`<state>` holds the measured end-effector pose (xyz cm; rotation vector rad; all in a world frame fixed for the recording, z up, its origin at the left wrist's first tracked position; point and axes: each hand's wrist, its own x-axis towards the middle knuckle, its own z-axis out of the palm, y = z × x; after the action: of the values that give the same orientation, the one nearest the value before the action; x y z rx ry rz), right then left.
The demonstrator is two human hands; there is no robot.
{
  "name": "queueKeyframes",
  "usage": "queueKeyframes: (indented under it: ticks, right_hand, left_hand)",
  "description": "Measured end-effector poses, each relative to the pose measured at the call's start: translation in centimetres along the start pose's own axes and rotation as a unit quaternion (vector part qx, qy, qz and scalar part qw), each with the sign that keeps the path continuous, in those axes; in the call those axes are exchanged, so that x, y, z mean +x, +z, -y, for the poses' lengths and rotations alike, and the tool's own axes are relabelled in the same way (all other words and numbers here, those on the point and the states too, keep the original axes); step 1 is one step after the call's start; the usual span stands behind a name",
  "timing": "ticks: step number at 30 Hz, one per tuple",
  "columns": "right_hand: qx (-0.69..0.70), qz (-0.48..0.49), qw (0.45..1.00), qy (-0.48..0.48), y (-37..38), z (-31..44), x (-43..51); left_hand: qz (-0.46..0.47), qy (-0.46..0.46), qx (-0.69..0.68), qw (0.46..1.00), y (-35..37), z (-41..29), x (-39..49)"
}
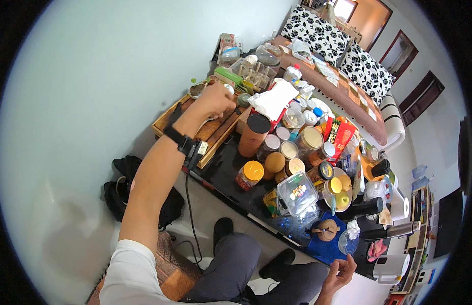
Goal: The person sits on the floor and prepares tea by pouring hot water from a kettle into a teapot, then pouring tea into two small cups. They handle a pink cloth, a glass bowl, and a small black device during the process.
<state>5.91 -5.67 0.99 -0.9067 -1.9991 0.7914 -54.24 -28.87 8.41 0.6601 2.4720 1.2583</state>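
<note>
My left hand (217,100) reaches over a wooden tea tray (171,121) at the table's wall-side end. Its fingers curl downward and hide whatever may be between them. Just behind the knuckles shows a small white round piece (229,89), and a greenish round pot or lid (243,100) sits to the right. My right hand (340,271) hovers low at the table's near edge, fingers bent and apart, holding nothing. Close to it are a clear plastic-looking vessel (348,241) and a brown clay teapot (327,230) on a blue mat (315,248).
Lidded jars crowd the black table (220,164), including a yellow-lidded jar (252,172) and a tall brown canister (254,137). A clear-lidded box (297,193) stands near the front edge. A black cable (189,213) hangs beside my legs. A fruit bowl (344,204) is farther right.
</note>
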Motion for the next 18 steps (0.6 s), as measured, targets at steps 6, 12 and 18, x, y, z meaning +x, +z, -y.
queueKeyframes:
  ticks: [6,12,18]
  right_hand:
    - [-0.060,0.021,0.998,0.000,0.8,-2.1,0.5]
    - [-0.128,-0.007,0.992,-0.010,0.8,-3.0,0.2]
    - [-0.211,-0.026,0.973,-0.090,0.4,-3.6,-0.6]
  left_hand:
    - [-0.081,0.092,0.192,0.974,2.3,0.1,7.2]
    - [-0.042,0.159,0.376,0.912,6.3,4.1,13.6]
    - [-0.141,0.120,0.268,0.945,5.0,6.5,18.6]
